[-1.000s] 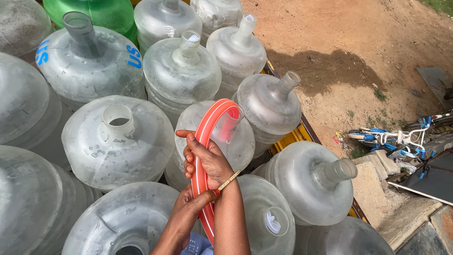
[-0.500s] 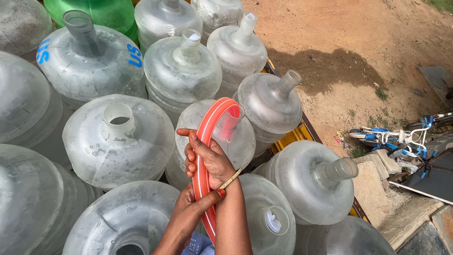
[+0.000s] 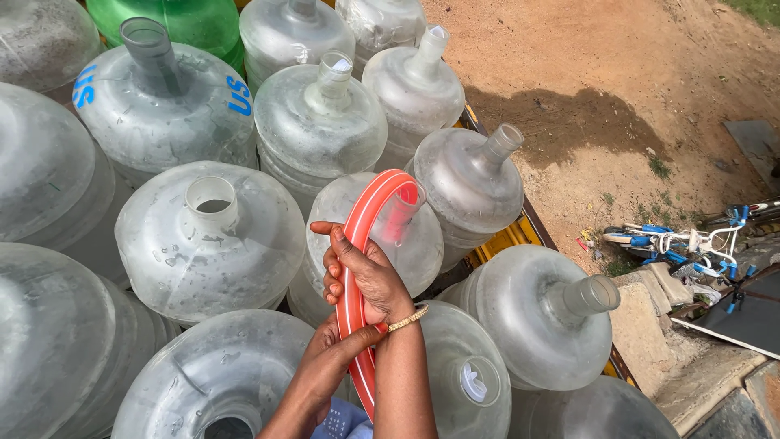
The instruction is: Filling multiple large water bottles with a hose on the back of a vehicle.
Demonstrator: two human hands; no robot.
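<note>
An orange-red hose [image 3: 351, 268] rises between my hands, arches over and dips its end into the neck of a clear water jug [image 3: 406, 236] in the middle. My right hand [image 3: 366, 272], with a thin gold bracelet at the wrist, is wrapped around the hose just below the bend. My left hand [image 3: 329, 358] grips the same hose lower down, right under my right wrist. The hose's lower part runs down out of view between my arms.
Several large clear water jugs [image 3: 207, 240] stand packed together, with a green one [image 3: 175, 20] at the back. A yellow edge [image 3: 508, 236] borders them on the right. Beyond lie bare dirt ground [image 3: 617, 73], a small blue and white bicycle [image 3: 691, 244] and stone slabs [image 3: 650, 317].
</note>
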